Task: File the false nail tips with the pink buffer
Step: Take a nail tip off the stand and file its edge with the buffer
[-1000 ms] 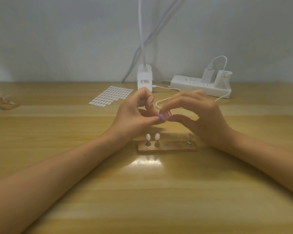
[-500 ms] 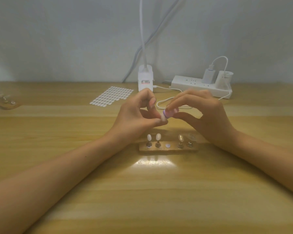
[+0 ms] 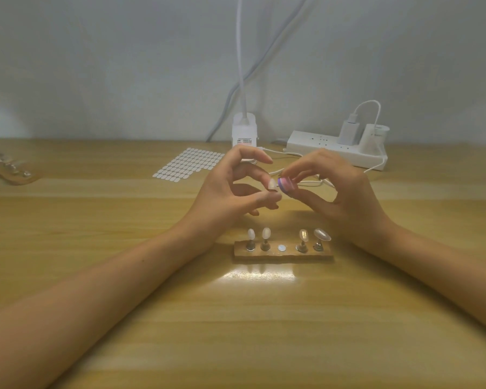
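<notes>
My left hand [image 3: 230,192] pinches a pale false nail tip [image 3: 272,184] on its stand, held up above the table. My right hand [image 3: 340,192] pinches the small pink and purple buffer [image 3: 285,185], whose end sits against the nail tip. Below them a wooden holder [image 3: 283,254] lies on the table. It carries two whitish tips [image 3: 258,234] on the left and two clear tips [image 3: 312,235] on the right; its middle slot shows only a round white spot.
A sheet of adhesive tabs [image 3: 190,163] lies behind my left hand. At the back stand a lamp base [image 3: 244,131] and a white power strip [image 3: 337,148] with plugs and cables. Another wooden holder [image 3: 9,171] lies at the far left edge.
Both hands have risen a little and drawn slightly apart, uncovering the two right-hand tips on the holder. The nail tip and buffer now show plainly between my fingers.
</notes>
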`<state>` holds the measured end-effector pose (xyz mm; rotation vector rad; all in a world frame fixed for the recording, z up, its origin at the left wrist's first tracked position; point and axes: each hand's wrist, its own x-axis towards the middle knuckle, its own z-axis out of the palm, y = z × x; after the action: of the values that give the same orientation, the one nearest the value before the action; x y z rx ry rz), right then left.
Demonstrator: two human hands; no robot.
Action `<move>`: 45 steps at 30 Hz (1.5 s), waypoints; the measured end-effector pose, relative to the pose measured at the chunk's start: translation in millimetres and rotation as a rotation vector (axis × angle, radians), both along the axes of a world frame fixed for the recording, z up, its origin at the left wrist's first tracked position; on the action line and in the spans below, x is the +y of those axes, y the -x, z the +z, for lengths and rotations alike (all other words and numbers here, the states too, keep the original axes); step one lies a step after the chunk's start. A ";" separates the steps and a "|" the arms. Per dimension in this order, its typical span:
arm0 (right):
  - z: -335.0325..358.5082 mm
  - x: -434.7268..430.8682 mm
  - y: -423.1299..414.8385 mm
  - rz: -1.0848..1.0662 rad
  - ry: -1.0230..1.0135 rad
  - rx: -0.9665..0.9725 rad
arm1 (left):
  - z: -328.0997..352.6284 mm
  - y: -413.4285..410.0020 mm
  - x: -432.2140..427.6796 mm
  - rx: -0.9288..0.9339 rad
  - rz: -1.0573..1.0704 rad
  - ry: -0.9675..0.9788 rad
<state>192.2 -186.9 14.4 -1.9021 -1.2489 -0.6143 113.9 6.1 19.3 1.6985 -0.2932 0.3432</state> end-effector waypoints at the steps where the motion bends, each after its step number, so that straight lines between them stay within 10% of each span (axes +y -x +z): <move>1: 0.5 -0.1 0.3 -0.008 -0.003 -0.004 | 0.2 0.2 0.1 0.000 -0.007 0.002; 22: 5.5 -2.3 1.3 -0.022 -0.070 0.159 | -1.3 -1.0 1.3 -0.023 0.066 -0.026; 41: 7.2 3.9 9.4 0.074 0.113 -0.367 | -4.3 1.1 -8.2 -0.223 0.259 -0.385; 45: 10.2 -1.9 0.4 0.067 0.115 -0.138 | -3.9 0.3 -6.1 -0.203 0.267 -0.345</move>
<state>191.7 -188.7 24.5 -1.9291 -1.4578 -0.6602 113.6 0.0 15.4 2.0517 -0.2866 0.6975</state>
